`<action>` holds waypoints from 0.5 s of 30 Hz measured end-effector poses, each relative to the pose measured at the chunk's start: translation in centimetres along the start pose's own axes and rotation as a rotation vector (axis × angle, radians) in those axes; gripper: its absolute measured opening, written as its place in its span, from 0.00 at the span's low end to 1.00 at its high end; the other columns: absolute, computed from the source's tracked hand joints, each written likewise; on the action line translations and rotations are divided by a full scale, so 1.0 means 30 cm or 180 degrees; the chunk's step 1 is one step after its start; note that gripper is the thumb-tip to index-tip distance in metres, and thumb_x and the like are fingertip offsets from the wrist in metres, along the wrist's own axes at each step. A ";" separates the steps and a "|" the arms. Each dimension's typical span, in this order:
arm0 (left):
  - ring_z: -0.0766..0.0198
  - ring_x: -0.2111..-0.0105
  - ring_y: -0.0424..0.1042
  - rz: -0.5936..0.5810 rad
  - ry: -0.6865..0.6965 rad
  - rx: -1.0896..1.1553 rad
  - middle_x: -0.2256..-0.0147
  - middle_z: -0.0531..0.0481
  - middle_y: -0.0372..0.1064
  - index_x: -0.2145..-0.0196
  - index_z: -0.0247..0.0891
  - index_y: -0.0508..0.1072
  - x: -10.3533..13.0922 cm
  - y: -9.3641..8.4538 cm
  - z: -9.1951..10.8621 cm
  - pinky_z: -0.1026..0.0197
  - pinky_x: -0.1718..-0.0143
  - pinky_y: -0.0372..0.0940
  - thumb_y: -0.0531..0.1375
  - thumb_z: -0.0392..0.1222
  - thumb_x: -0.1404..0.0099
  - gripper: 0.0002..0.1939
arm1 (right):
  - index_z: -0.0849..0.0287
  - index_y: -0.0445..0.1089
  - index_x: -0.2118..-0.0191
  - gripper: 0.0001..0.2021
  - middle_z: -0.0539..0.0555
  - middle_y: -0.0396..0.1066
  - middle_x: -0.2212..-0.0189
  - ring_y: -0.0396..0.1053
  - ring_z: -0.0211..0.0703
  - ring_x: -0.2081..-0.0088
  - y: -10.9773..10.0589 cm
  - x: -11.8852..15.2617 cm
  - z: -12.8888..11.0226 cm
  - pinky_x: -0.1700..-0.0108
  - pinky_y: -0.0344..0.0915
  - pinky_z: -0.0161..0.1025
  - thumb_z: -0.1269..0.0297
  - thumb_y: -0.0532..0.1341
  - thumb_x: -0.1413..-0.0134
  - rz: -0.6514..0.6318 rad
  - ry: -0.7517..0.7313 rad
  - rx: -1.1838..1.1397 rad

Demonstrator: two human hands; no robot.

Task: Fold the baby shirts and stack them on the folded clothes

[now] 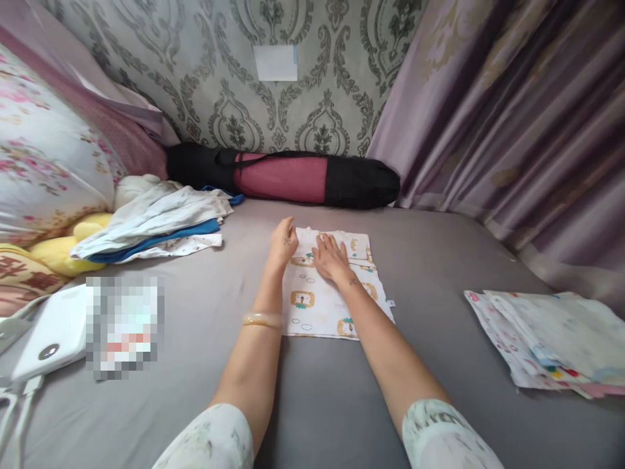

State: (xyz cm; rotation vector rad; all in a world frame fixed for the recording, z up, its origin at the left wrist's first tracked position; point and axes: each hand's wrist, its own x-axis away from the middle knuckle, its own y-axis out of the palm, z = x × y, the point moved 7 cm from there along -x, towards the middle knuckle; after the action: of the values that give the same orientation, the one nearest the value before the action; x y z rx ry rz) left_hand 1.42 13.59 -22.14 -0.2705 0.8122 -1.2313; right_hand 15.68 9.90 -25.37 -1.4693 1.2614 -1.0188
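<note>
A white cloth [312,316] printed with yellow lion faces and small green shapes lies folded on the grey bed sheet. Its far part is folded over, and a small tag sticks out at the right edge. My left hand [284,242] is closed at the cloth's far left edge, its fingers curled around the border; the fingertips are partly hidden. On that forearm sits a pale bangle [262,320]. My right hand [332,258] rests flat on the upper middle of the cloth, fingers spread and holding nothing.
To the right is a stack of folded cloths [556,332]. Loose clothes [166,218] are piled at the left beside a yellow plush toy [63,254] and a white power bank [58,332] with cables. A black and red bag [283,179] lies along the wall.
</note>
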 end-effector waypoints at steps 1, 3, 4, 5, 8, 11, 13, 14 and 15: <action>0.57 0.43 0.67 0.0088 -0.0102 0.0090 0.46 0.41 0.69 0.46 0.36 0.70 -0.003 -0.018 -0.019 0.54 0.40 0.59 0.49 0.34 0.34 0.20 | 0.61 0.47 0.31 0.28 0.56 0.39 0.30 0.34 0.48 0.30 0.004 0.000 0.001 0.33 0.33 0.54 0.57 0.39 0.32 -0.0053 0.0018 0.0011; 0.56 0.44 0.68 0.0203 -0.0278 0.0253 0.47 0.41 0.70 0.47 0.36 0.71 -0.006 -0.040 -0.051 0.54 0.40 0.60 0.49 0.34 0.34 0.20 | 0.61 0.46 0.31 0.28 0.56 0.39 0.30 0.34 0.49 0.30 0.004 -0.004 0.004 0.33 0.34 0.55 0.56 0.39 0.32 -0.0131 0.0025 0.0041; 0.56 0.44 0.68 0.0234 -0.0344 0.0333 0.47 0.41 0.71 0.48 0.35 0.71 -0.006 -0.044 -0.063 0.54 0.41 0.60 0.49 0.34 0.35 0.20 | 0.61 0.46 0.31 0.28 0.56 0.39 0.30 0.35 0.49 0.30 0.000 -0.008 0.005 0.33 0.35 0.55 0.56 0.40 0.32 -0.0169 0.0036 0.0051; 0.56 0.45 0.68 0.0253 -0.0390 0.0410 0.47 0.40 0.71 0.48 0.34 0.71 -0.007 -0.045 -0.072 0.54 0.41 0.61 0.49 0.34 0.35 0.20 | 0.62 0.47 0.31 0.28 0.57 0.40 0.30 0.36 0.50 0.31 -0.005 -0.012 0.004 0.34 0.37 0.56 0.57 0.41 0.32 -0.0199 0.0045 0.0061; 0.57 0.47 0.70 0.0312 -0.0451 0.0610 0.48 0.40 0.71 0.49 0.34 0.72 -0.011 -0.042 -0.091 0.54 0.42 0.62 0.49 0.34 0.35 0.20 | 0.64 0.54 0.34 0.26 0.62 0.47 0.32 0.41 0.53 0.32 -0.030 -0.036 -0.018 0.34 0.37 0.58 0.60 0.44 0.34 -0.0126 0.0037 0.0178; 0.57 0.49 0.71 0.0443 -0.0488 0.0774 0.51 0.41 0.73 0.51 0.36 0.72 -0.016 -0.050 -0.109 0.54 0.44 0.64 0.48 0.35 0.35 0.19 | 0.66 0.56 0.35 0.26 0.62 0.48 0.32 0.40 0.51 0.31 -0.051 -0.076 -0.070 0.33 0.33 0.55 0.61 0.43 0.33 0.0195 -0.0166 0.0261; 0.58 0.50 0.72 0.0521 -0.0511 0.0863 0.53 0.41 0.74 0.52 0.36 0.72 -0.019 -0.063 -0.122 0.53 0.45 0.65 0.48 0.36 0.35 0.18 | 0.66 0.52 0.33 0.27 0.60 0.45 0.31 0.38 0.48 0.31 -0.041 -0.104 -0.103 0.33 0.32 0.51 0.60 0.41 0.32 0.0284 -0.0314 0.0198; 0.58 0.51 0.72 0.0546 -0.0535 0.0892 0.53 0.41 0.74 0.53 0.35 0.72 -0.020 -0.070 -0.129 0.54 0.46 0.65 0.48 0.36 0.35 0.18 | 0.67 0.51 0.33 0.28 0.60 0.44 0.31 0.38 0.48 0.31 -0.028 -0.117 -0.113 0.33 0.32 0.50 0.59 0.41 0.32 0.0262 -0.0345 0.0155; 0.58 0.51 0.72 0.0571 -0.0573 0.0915 0.54 0.41 0.74 0.53 0.35 0.72 -0.020 -0.077 -0.136 0.54 0.46 0.65 0.48 0.36 0.36 0.18 | 0.68 0.50 0.33 0.28 0.60 0.45 0.31 0.38 0.48 0.31 -0.012 -0.127 -0.117 0.33 0.33 0.49 0.58 0.40 0.32 0.0221 -0.0344 0.0121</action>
State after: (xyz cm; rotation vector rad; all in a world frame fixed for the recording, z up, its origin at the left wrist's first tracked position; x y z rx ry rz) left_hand -3.10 14.31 -23.37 -0.0709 0.4853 -1.1202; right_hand 11.86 13.28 -24.28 -1.4226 1.2014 -0.9008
